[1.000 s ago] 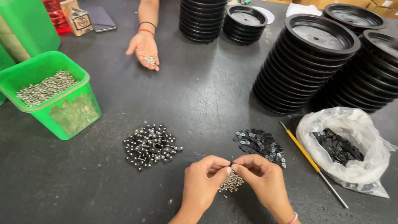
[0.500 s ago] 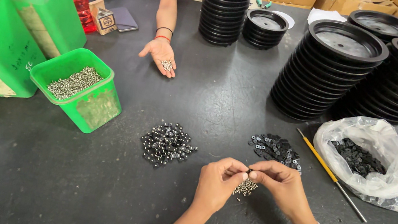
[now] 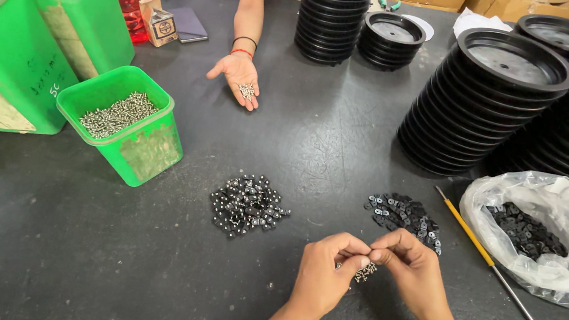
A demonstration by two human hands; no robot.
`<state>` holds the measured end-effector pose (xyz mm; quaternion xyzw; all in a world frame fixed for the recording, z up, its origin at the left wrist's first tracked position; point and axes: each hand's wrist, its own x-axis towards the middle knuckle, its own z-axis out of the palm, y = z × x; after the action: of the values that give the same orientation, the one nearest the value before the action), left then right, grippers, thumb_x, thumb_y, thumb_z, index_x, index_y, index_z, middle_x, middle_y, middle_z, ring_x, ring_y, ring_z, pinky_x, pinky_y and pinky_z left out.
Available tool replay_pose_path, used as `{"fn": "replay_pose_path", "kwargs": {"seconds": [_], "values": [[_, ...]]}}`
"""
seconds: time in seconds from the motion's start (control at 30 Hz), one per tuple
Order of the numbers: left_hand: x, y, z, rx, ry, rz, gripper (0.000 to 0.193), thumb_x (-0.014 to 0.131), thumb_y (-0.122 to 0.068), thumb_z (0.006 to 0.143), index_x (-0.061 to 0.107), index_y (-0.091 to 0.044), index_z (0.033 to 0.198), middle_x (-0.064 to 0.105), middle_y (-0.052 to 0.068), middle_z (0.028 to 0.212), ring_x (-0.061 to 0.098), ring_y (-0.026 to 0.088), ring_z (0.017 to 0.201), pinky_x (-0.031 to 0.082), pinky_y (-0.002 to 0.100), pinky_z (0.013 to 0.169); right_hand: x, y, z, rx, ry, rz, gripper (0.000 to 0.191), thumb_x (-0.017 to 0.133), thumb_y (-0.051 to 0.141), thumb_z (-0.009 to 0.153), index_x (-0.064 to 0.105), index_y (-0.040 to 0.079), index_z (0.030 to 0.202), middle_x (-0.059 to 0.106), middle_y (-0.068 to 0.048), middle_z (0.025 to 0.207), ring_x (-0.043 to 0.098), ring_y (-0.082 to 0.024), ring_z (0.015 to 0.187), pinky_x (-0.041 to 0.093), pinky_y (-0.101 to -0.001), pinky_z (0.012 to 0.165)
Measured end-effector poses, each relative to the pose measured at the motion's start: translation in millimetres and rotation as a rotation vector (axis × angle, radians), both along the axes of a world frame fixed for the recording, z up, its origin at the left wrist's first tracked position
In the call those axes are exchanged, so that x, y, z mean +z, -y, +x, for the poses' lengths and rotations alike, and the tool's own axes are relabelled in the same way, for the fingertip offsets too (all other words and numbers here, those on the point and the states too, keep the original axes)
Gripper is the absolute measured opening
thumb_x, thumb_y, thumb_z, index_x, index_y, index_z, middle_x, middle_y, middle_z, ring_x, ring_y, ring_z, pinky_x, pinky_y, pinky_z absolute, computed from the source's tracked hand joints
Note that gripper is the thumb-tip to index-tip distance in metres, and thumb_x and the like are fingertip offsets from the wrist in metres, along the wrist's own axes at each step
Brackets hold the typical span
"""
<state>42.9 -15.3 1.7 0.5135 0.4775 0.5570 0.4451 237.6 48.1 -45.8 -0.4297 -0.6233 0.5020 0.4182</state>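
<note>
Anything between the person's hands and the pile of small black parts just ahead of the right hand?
Nothing visible. The left hand and right hand meet over a small cluster of screws. The pile of small black parts lies just beyond the right hand on bare table; the yellow-handled tool lies off to the right.

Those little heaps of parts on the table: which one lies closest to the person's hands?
The flat black pieces, just beyond the right hand. The heap of shiny round-headed parts lies farther off, to the left.

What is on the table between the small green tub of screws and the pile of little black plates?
In the head view, a heap of dark assembled pieces lies between the green tub and the black plates.
</note>
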Motion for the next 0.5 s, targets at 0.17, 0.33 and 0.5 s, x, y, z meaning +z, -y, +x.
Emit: {"fn": "replay_pose_path", "kwargs": {"seconds": [0.17, 0.33, 0.5], "values": [[-7.6, -2.4, 0.1, -0.022, 0.038, -0.023, 0.009, 0.072, 0.001, 0.087, 0.074, 0.001, 0.096, 0.079, 0.008, 0.087, 0.075, 0.013, 0.078, 0.060, 0.026, 0.073, -11.2, 1.3, 3.0, -0.027, -0.024, 0.027, 0.003, 0.072, 0.001, 0.089, 0.069, 0.000, 0.090, 0.073, -0.004, 0.087, 0.066, -0.009, 0.083, 0.055, -0.0263, 0.078], [-7.9, -10.1, -0.1, -0.002, 0.041, -0.028, 0.008, 0.074, 0.000, 0.087, 0.072, 0.000, 0.094, 0.078, 0.008, 0.085, 0.075, 0.012, 0.079, 0.060, 0.027, 0.073, -7.1, -10.8, -0.4, 0.045, -0.021, -0.025, 0.007, 0.074, 0.002, 0.090, 0.074, -0.002, 0.094, 0.076, -0.007, 0.087, 0.068, -0.012, 0.081, 0.055, -0.0288, 0.075], [-4.3, -13.0, -29.2, 0.335, -0.343, 0.255, 0.012, 0.073, 0.001, 0.082, 0.073, -0.004, 0.094, 0.074, 0.012, 0.087, 0.072, 0.027, 0.080, 0.056, 0.036, 0.073, 6.7, -7.6, -0.8, 0.061, -0.024, -0.053, 0.029, 0.069, 0.008, 0.088, 0.073, 0.003, 0.116, 0.077, -0.003, 0.100, 0.069, -0.010, 0.085, 0.056, -0.0270, 0.078]]}}
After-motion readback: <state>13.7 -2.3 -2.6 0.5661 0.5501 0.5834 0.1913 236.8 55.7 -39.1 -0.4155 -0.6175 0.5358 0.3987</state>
